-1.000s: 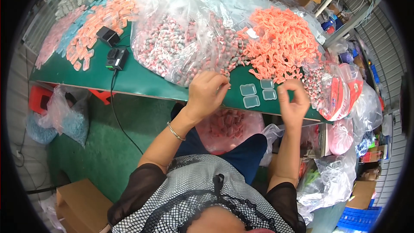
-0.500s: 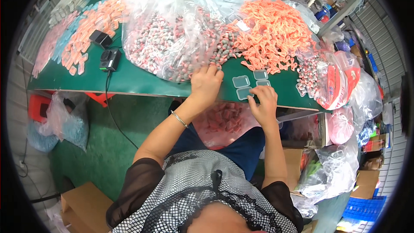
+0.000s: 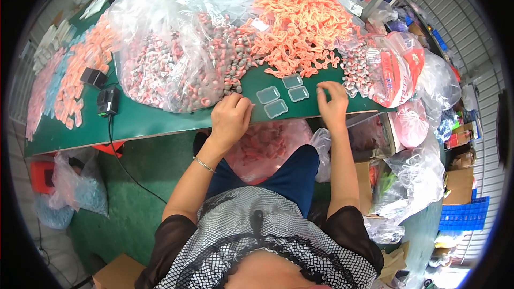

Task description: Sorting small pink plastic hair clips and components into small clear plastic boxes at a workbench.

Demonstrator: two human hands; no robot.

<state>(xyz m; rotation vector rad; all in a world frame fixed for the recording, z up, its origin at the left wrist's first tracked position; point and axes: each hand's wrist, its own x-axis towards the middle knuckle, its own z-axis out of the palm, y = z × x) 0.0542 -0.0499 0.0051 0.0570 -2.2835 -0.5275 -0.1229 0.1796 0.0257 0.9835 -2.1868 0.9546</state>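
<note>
My left hand (image 3: 231,118) is at the table's front edge, just below a heap of small pink-and-grey plug-like pieces (image 3: 235,56). Its fingers are curled together, and whatever they may hold is hidden. To its right, small clear plastic cases (image 3: 276,108) lie opened out flat on the green table (image 3: 176,122), in two pairs of shallow halves. My right hand (image 3: 334,101) hovers right of these cases, thumb and fingers a little apart, with nothing visible in it. Beyond the cases spreads a pile of coiled orange cords (image 3: 302,27).
A large clear bag (image 3: 160,64) of the pink-and-grey pieces fills the table's middle. At left stand two small black devices (image 3: 108,101), one trailing a cable, beside rows of orange cases (image 3: 69,96). A red-and-white bag (image 3: 396,69) sits at the right end. A pink bag (image 3: 267,147) is below the edge.
My right hand has left the clear cases and moved to their right. My left hand has drawn back from the heap toward the table edge. The whole view has shifted, moving table items leftward.
</note>
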